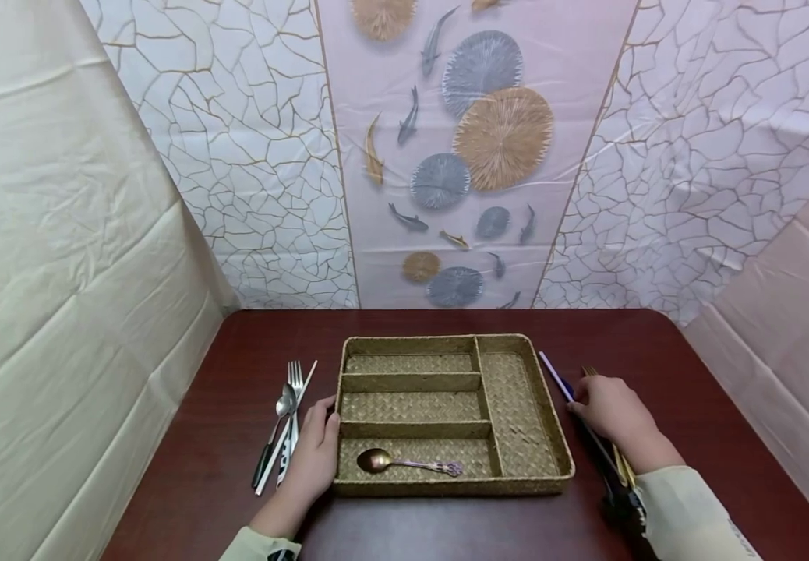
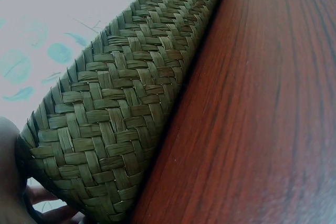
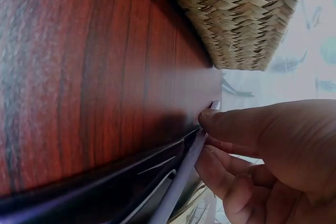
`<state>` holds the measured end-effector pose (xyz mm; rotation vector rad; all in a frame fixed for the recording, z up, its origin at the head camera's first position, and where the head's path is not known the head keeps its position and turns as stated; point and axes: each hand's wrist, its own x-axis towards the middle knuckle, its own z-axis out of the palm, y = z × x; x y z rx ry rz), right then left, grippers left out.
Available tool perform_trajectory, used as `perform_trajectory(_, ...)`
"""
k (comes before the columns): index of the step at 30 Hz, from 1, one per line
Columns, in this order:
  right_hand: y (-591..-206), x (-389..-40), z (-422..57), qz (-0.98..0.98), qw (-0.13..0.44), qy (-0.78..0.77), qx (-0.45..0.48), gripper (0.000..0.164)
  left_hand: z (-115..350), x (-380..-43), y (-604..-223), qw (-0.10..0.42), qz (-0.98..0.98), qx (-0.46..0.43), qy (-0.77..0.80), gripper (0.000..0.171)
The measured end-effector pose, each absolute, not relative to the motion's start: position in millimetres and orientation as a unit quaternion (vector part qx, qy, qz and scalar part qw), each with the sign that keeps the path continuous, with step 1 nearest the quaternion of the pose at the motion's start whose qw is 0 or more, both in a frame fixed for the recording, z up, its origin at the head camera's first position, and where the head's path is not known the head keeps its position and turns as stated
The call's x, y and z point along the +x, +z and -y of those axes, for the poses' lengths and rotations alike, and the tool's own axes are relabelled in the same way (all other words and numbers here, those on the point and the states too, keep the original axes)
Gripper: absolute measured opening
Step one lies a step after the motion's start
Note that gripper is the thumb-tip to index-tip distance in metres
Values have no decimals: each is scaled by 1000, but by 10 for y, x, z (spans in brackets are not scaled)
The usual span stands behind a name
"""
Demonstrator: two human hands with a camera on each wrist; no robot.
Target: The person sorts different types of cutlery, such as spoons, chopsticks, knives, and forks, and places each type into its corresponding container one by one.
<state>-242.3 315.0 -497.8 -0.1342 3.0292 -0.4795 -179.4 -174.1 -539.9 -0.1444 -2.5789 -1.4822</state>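
Note:
A woven tray (image 1: 415, 382) with several compartments sits on the table. In its front left compartment lies a spoon (image 1: 375, 460) with a dark golden bowl and an ornate handle. My left hand (image 1: 313, 448) rests against the outside of the tray's left wall; the left wrist view shows its thumb by the woven corner (image 2: 105, 129). To the right of the tray, my right hand (image 1: 611, 409) pinches a light purple chopstick (image 3: 181, 182) between thumb and fingers. Dark and golden cutlery (image 1: 622, 465) lies beneath that hand, partly hidden.
Left of the tray lie a fork (image 1: 295, 375), spoons (image 1: 282, 405) and a white chopstick (image 1: 309, 378), overlapping one another. The dark red table (image 1: 271, 327) ends at a patterned cloth backdrop (image 1: 439, 257), and pale cloth hangs on both sides.

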Motion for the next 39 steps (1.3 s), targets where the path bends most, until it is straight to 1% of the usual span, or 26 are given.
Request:
perform_trajectory(5,-4975,-2373,-3134,-986,47,-158,-34,18,1737,-1790,-5409,87,865,-47,-492,35)
perform_trajectory(9,-5000,-2311,-3108,-986,52,-154,-23,28,1734,-1766,-5407,89,864,-47,-494,35)
perform_trajectory(12,-5024,-2262,-3090,-987,54,-149,-18,36,1733,-1756,-5401,101,861,-56,-496,34)
perform_trajectory(14,-5033,-2239,-3086,-988,54,-146,-17,38,1729,-1758,-5409,112,861,-61,-493,33)
perform_trajectory(18,-5027,-2205,-3115,-989,49,-141,-18,32,1706,-1787,-5426,115,863,-72,-487,32)
perform_trajectory(22,-4998,-2177,-3162,-989,34,-140,-21,25,1682,-1817,-5431,99,865,-76,-486,32)
perform_trajectory(27,-4933,-2189,-3161,-989,14,-144,-30,24,1691,-1806,-5426,85,866,-62,-489,34)
perform_trajectory(34,-4736,-2258,-3147,-988,7,-145,-44,16,1730,-1789,-5420,77,861,-47,-500,36)
perform_trajectory(36,-4666,-2279,-3142,-988,2,-147,-44,16,1739,-1794,-5430,78,862,-45,-500,36)
perform_trajectory(39,-4556,-2301,-3127,-987,-10,-156,-44,12,1752,-1797,-5436,77,860,-41,-503,37)
